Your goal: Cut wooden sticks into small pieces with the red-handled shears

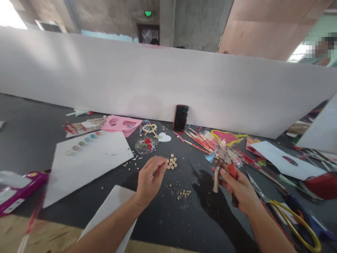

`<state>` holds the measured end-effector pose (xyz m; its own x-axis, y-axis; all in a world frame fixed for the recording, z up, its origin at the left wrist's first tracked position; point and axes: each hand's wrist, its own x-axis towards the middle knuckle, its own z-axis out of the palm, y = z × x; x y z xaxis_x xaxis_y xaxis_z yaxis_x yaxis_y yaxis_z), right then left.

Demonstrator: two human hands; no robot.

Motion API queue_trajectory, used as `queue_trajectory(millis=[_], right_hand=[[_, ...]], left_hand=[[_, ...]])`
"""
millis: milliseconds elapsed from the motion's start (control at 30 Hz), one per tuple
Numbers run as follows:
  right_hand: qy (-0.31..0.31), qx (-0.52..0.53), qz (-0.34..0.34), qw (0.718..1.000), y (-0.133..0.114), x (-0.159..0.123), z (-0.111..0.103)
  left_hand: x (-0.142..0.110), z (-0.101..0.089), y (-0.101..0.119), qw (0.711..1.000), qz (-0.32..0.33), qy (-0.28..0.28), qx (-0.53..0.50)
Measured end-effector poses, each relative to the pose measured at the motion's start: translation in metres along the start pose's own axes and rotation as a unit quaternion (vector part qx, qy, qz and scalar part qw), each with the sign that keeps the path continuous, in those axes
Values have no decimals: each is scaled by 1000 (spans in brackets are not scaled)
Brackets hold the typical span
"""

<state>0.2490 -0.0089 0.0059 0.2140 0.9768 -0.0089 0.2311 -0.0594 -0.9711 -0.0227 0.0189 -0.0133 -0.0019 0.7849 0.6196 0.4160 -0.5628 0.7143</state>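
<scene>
My left hand [150, 181] has its thumb and fingertips pinched together beside a cluster of small flower-shaped wooden pieces [172, 162]. Whatever sits in that pinch is too small to make out. In my right hand [239, 191] is a pair of metal pliers [223, 154] with red handles, jaws pointing up and away. A short pale wooden stick [216, 181] hangs down by the fingers of that hand; how it is held is unclear. Small round wooden beads [184, 193] lie in a loose pile between the hands, with crumbs scattered around them.
A phone [180, 118] leans against the white partition [158, 84]. Red-patterned sticks [200, 140] lie at the back right. Yellow-handled scissors [295, 225] and a blue tool [308, 214] are at right. White boards [86, 165], pink cut foam [121, 123] and a purple tool [23, 189] are at left.
</scene>
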Motion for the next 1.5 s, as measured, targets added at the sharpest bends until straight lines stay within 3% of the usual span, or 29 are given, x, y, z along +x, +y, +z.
queue_trajectory(millis=[100, 167, 233, 300, 333, 433, 500, 633, 1200, 1500], right_hand=[[-117, 186, 36, 975, -7, -9, 2], [-147, 200, 15, 969, -9, -15, 4], [-157, 131, -37, 978, -9, -19, 8], [-137, -17, -122, 983, -8, -22, 15], [-120, -107, -175, 972, -8, -24, 18], [-82, -335, -325, 881, -7, -27, 29], [-82, -414, -379, 823, -7, -29, 34], [-84, -479, -400, 777, -6, -33, 40], [-76, -505, -413, 754, -15, -40, 47], [-72, -500, -426, 750, -17, -41, 50]], left_hand=[[-2, 1, 6, 999, 35, -35, -14], [-3, 1, 8, 997, 38, -56, -27], [-5, 3, 9, 997, 14, -69, -40], [-6, 4, 11, 994, -47, -74, -59], [-7, 4, 12, 991, -87, -75, -73], [-7, 5, 17, 969, -192, -87, -130], [-6, 5, 19, 954, -229, -99, -167], [-6, 8, 17, 939, -254, -109, -204], [-7, 8, 18, 970, -155, -116, -148], [-7, 9, 19, 969, -149, -126, -150]])
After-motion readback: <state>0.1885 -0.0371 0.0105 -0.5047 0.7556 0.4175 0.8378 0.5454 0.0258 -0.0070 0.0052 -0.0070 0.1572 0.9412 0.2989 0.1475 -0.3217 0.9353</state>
